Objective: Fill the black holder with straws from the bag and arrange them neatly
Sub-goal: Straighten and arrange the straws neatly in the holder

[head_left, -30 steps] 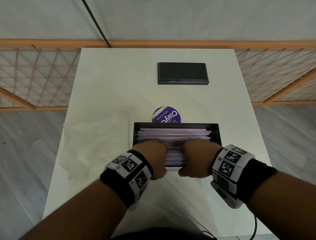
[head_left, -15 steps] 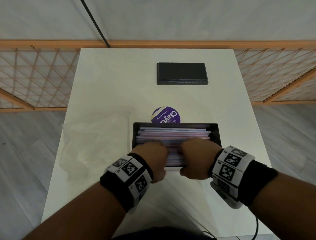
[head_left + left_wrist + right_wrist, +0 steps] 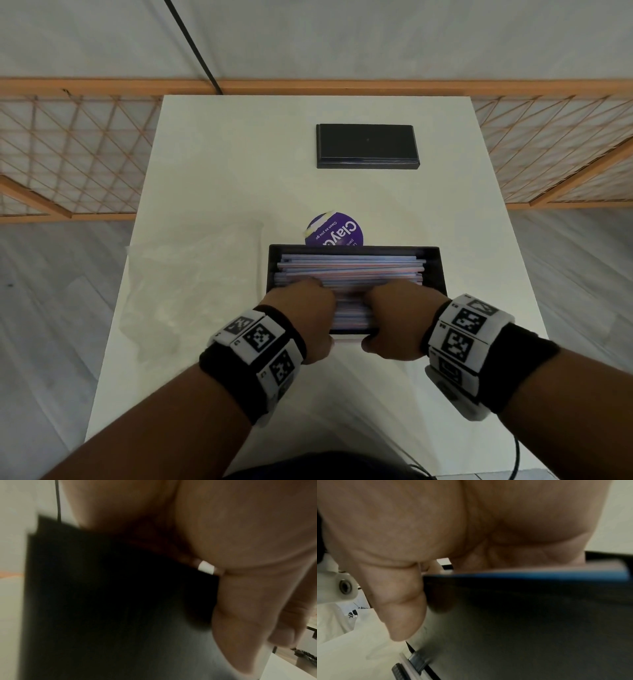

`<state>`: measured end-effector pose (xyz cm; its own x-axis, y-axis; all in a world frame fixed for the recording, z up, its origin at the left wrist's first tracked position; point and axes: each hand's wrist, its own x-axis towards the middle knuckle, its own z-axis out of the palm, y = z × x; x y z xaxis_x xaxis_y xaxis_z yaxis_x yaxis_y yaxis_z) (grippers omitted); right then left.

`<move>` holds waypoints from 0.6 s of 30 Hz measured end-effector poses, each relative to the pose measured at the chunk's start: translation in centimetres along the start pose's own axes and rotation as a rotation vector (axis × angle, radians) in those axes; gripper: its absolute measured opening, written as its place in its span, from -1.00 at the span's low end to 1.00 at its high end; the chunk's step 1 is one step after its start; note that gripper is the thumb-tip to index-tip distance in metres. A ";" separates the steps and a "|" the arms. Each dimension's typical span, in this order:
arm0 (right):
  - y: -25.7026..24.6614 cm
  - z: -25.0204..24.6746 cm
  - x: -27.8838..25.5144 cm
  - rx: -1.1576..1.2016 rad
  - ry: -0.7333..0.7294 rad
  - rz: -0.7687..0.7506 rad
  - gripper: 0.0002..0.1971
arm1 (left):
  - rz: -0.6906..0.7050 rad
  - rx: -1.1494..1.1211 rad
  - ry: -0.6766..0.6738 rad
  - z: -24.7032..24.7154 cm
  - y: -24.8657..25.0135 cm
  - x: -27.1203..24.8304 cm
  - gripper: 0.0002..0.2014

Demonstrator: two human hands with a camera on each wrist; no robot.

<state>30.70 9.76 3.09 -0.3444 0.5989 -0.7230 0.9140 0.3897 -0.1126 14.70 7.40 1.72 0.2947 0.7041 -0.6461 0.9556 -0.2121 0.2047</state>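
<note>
The black holder (image 3: 441,270) sits at the table's middle, packed with pastel straws (image 3: 349,269) lying lengthwise. My left hand (image 3: 305,308) and right hand (image 3: 397,308) sit side by side on its near edge. Their fingers curl over the straws and their thumbs lie on the outer wall. In the left wrist view, my thumb (image 3: 248,615) presses the black wall (image 3: 111,601) beside a white straw end (image 3: 205,567). The right wrist view shows my thumb (image 3: 399,601) on the wall (image 3: 522,615) under a blue straw (image 3: 522,573). The clear bag (image 3: 191,284) lies flat to the left.
A black lid (image 3: 367,146) lies at the table's far end. A purple round label (image 3: 337,231) shows just behind the holder. An orange lattice fence (image 3: 68,154) runs behind the table. The table's left and right edges are close to the holder.
Both hands shifted slightly along the holder's near edge, closing together a little and then easing apart. The holder, straws and bag stay where they were.
</note>
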 end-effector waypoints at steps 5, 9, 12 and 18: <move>0.2 -0.7 -0.8 0.004 0.076 -0.033 -0.61 | 0.051 -0.019 0.111 -0.3 0.2 -0.5 -0.49; -0.1 -0.2 -0.6 0.012 0.039 -0.032 -0.64 | 0.030 -0.027 0.048 0.1 0.5 -0.5 -0.61; -0.1 0.5 -0.3 -0.011 0.016 -0.016 -0.70 | 0.023 -0.009 0.023 0.5 0.3 -0.3 -0.63; -0.2 1.1 -0.2 0.004 0.016 0.002 -0.67 | 0.016 0.009 0.025 1.0 0.3 0.0 -0.59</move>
<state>30.78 8.79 2.53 -0.3458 0.6111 -0.7120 0.9157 0.3853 -0.1141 15.04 6.64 1.03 0.3093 0.7176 -0.6240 0.9509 -0.2290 0.2080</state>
